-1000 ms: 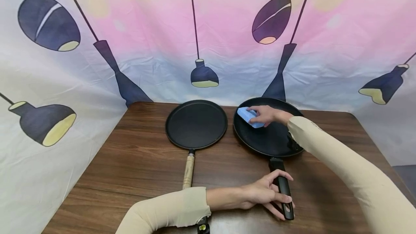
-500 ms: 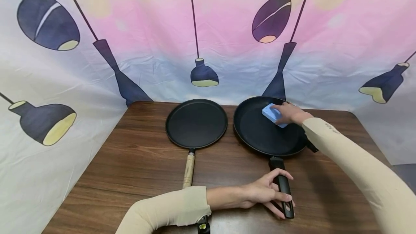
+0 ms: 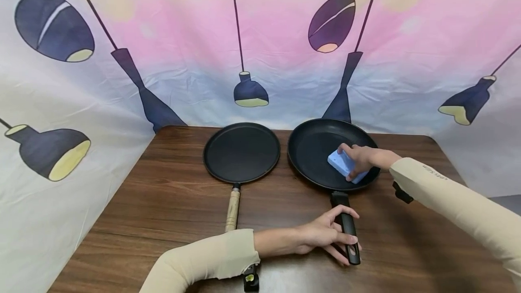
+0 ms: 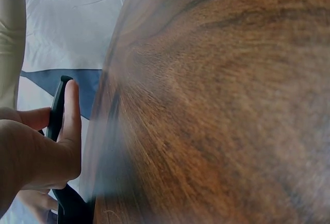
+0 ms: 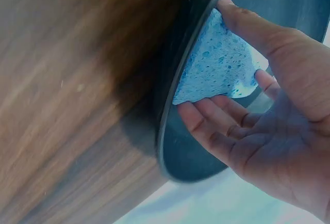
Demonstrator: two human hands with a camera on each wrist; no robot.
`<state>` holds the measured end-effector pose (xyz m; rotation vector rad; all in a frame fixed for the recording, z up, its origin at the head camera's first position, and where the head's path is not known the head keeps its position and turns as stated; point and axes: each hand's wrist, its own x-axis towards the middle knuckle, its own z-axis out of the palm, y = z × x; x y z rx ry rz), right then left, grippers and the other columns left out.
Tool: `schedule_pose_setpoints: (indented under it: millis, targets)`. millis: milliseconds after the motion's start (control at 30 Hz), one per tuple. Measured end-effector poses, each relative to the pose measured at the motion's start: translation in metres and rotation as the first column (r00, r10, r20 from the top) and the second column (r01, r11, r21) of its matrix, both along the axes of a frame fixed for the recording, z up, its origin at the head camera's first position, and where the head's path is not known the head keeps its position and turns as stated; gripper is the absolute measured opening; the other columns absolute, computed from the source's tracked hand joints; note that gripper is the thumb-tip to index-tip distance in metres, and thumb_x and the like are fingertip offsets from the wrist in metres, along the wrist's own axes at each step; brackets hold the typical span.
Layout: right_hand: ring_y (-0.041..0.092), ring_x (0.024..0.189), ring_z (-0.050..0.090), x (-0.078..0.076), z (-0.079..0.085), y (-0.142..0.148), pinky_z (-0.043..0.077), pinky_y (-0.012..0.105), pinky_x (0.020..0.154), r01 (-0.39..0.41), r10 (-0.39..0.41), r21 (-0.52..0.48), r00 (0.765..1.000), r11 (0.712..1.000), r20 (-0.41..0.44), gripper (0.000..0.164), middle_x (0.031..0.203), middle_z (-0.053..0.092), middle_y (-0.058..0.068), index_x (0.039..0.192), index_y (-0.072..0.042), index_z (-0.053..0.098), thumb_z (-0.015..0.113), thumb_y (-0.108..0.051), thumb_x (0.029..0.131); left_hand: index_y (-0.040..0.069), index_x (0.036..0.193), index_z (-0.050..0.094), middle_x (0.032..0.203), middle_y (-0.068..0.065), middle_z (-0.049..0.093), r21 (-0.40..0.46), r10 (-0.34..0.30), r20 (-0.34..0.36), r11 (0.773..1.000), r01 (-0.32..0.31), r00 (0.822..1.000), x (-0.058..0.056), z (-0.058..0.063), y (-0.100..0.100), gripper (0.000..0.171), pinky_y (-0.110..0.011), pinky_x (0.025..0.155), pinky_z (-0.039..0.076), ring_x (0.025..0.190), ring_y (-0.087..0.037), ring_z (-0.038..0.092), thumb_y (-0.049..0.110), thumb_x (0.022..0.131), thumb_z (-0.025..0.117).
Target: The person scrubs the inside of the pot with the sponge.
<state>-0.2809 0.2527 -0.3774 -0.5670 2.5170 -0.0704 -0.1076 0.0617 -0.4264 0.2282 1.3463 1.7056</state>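
A blue sponge [image 3: 343, 163] lies against the inside of a deep black frying pan [image 3: 309, 148], near the pan's right side. My right hand [image 3: 363, 159] grips it between thumb and fingers. Seen from the right wrist, the sponge [image 5: 221, 59] is porous and sits close to the pan's rim [image 5: 167, 110]. My left hand [image 3: 325, 233] holds the pan's black handle [image 3: 348, 225], thumb and fingers on either side of it. In the left wrist view the handle [image 4: 58, 105] stands between the fingers of that hand [image 4: 41, 152].
A flat black griddle pan [image 3: 242, 152] with a pale wooden handle [image 3: 232, 209] lies left of the frying pan, its handle end behind the left sleeve [image 3: 211, 254]. Both pans rest on a brown wooden table [image 3: 163, 202]. A lamp-patterned cloth [image 3: 195, 49] hangs behind.
The right hand has swept the sponge across the pan, first rightward from its left side, then down toward the near right rim. The left hand keeps its hold on the handle.
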Motion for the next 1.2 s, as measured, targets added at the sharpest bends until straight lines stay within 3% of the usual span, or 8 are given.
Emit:
schedule_pose_setpoints:
  millis: [133, 267, 433, 600, 700, 900, 1033, 1200]
  targets:
    - [0.031, 0.09, 0.053, 0.008, -0.001, -0.008, 0.049, 0.047, 0.082, -0.041, 0.041, -0.003, 0.999, 0.999, -0.014, 0.082, 0.118, 0.044, 0.023, 0.135, -0.017, 0.026, 0.079, -0.039, 0.076, 0.028, 0.125, 0.049, 0.099, -0.02, 0.069, -0.007, 0.001, -0.007, 1.0, -0.002, 1.0, 0.0, 0.002, 0.0, 0.043, -0.047, 0.067, 0.06, 0.086, -0.036, 0.068, 0.001, 0.092, 0.058]
    - [0.026, 0.083, 0.055, 0.011, -0.002, -0.016, 0.052, 0.044, 0.076, -0.106, 0.105, -0.009, 0.99, 0.994, -0.091, 0.076, 0.115, 0.049, 0.021, 0.131, -0.022, 0.035, 0.083, -0.034, 0.073, 0.027, 0.125, 0.049, 0.096, -0.018, 0.069, -0.003, 0.008, -0.01, 1.0, -0.008, 1.0, -0.002, 0.003, 0.0, 0.043, -0.047, 0.066, 0.06, 0.085, -0.036, 0.068, 0.001, 0.092, 0.059]
    - [0.018, 0.069, 0.055, 0.02, -0.005, -0.019, 0.052, 0.031, 0.059, -0.203, 0.197, -0.004, 0.956, 0.979, -0.215, 0.071, 0.108, 0.054, 0.017, 0.131, -0.024, 0.043, 0.084, -0.022, 0.073, 0.025, 0.125, 0.048, 0.096, -0.02, 0.069, 0.005, 0.005, -0.004, 1.0, -0.005, 1.0, -0.002, 0.005, 0.002, 0.043, -0.048, 0.066, 0.06, 0.085, -0.035, 0.068, 0.001, 0.092, 0.059]
    - [0.019, 0.075, 0.057, 0.026, -0.006, -0.012, 0.05, 0.029, 0.055, -0.243, 0.229, -0.018, 0.933, 0.97, -0.278, 0.072, 0.11, 0.055, 0.016, 0.136, -0.023, 0.045, 0.083, -0.022, 0.074, 0.025, 0.127, 0.046, 0.098, -0.019, 0.069, 0.016, -0.021, -0.002, 1.0, 0.021, 1.0, -0.003, 0.003, 0.002, 0.045, -0.047, 0.067, 0.06, 0.084, -0.033, 0.068, 0.0, 0.092, 0.058]
    - [0.023, 0.083, 0.058, 0.022, -0.004, -0.005, 0.052, 0.034, 0.058, -0.224, 0.199, -0.036, 0.92, 0.974, -0.337, 0.072, 0.112, 0.055, 0.017, 0.137, -0.021, 0.046, 0.082, -0.027, 0.074, 0.025, 0.129, 0.045, 0.1, -0.017, 0.069, 0.022, -0.044, -0.012, 0.999, 0.044, 0.999, -0.007, 0.002, -0.002, 0.047, -0.043, 0.067, 0.06, 0.085, -0.032, 0.068, 0.0, 0.092, 0.059]
    - [0.032, 0.086, 0.059, 0.007, 0.014, 0.013, 0.055, 0.046, 0.065, -0.089, 0.026, -0.117, 0.888, 0.989, -0.459, 0.075, 0.117, 0.053, 0.026, 0.141, -0.017, 0.042, 0.08, -0.03, 0.077, 0.032, 0.135, 0.046, 0.108, -0.014, 0.069, 0.034, -0.085, -0.012, 0.996, 0.086, 0.996, -0.013, 0.001, -0.013, 0.052, -0.043, 0.075, 0.06, 0.094, -0.029, 0.067, 0.005, 0.092, 0.061]
    - [0.037, 0.088, 0.058, 0.001, 0.028, 0.036, 0.054, 0.049, 0.066, 0.024, -0.092, -0.148, 0.879, 0.989, -0.468, 0.076, 0.12, 0.051, 0.032, 0.143, -0.015, 0.037, 0.077, -0.029, 0.08, 0.033, 0.138, 0.046, 0.11, -0.012, 0.068, 0.016, -0.104, -0.043, 0.994, 0.104, 0.994, -0.013, 0.005, -0.023, 0.055, -0.045, 0.082, 0.058, 0.1, -0.027, 0.066, 0.007, 0.092, 0.062]
    - [0.043, 0.09, 0.057, 0.0, 0.037, 0.075, 0.052, 0.052, 0.065, 0.132, -0.203, -0.187, 0.875, 0.973, -0.439, 0.079, 0.119, 0.051, 0.038, 0.145, -0.01, 0.033, 0.074, -0.033, 0.081, 0.031, 0.143, 0.039, 0.124, -0.013, 0.062, -0.002, -0.189, -0.12, 0.982, 0.19, 0.975, -0.02, 0.014, -0.054, 0.056, -0.047, 0.087, 0.055, 0.112, -0.031, 0.061, 0.01, 0.095, 0.059]
